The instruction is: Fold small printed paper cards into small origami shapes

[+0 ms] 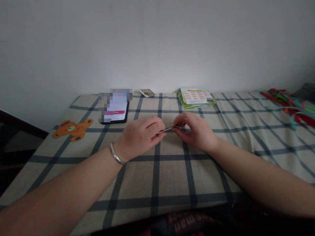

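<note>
Both of my hands meet over the middle of the table, pinching one thin flat piece (168,129) that is seen almost edge-on. My left hand (141,136), with a silver bangle on the wrist, closes its fingers and thumb on the piece's left end. On the other end, my right hand (197,132) grips between thumb and fingertips. The piece tilts slightly, its right end higher in the view. Its face is hidden, so I cannot make out its kind.
A checked cloth (169,177) covers the table. Toward the back are a lit phone (116,109), a small printed card (147,93) and a stack of printed sheets (195,96). A bear cutout (73,130) lies left; coloured ribbons (292,105) lie right. A wall (157,46) stands behind.
</note>
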Motion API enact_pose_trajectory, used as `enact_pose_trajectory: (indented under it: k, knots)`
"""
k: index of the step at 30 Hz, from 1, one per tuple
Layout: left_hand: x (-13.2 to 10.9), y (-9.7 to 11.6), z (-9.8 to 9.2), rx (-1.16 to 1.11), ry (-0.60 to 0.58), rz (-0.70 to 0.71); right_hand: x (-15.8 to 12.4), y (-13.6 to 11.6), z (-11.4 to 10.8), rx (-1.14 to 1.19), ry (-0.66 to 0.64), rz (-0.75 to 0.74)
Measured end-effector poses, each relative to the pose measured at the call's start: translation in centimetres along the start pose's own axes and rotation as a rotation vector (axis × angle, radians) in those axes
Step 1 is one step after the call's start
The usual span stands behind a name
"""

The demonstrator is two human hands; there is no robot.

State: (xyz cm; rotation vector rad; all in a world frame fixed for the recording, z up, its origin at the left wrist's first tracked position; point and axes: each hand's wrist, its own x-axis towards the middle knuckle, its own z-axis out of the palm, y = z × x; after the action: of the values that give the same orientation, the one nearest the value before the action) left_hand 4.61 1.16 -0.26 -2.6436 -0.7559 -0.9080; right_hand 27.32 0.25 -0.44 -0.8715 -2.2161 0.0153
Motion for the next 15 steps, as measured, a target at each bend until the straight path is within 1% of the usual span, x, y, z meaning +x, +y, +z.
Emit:
enact_pose_trajectory:
  k: [4,7,9,15]
  knots:
    - [0.0,0.08,0.05,-0.038,0.016,-0.05,-0.14,-0.03,-0.03,0.022,0.063,-0.031]
    - [0.12,0.17,-0.03,-0.048,0.019,-0.06,-0.04,-0.05,-0.29,-0.026,0.095,-0.072]
    - [0.18,0.22,-0.11,-0.053,0.016,-0.061,0.03,0.05,-0.42,-0.051,0.115,-0.069]
    - [0.14,0.37,-0.22,-0.075,0.039,-0.057,-0.06,0.61,-0.32,-0.066,0.11,-0.074]
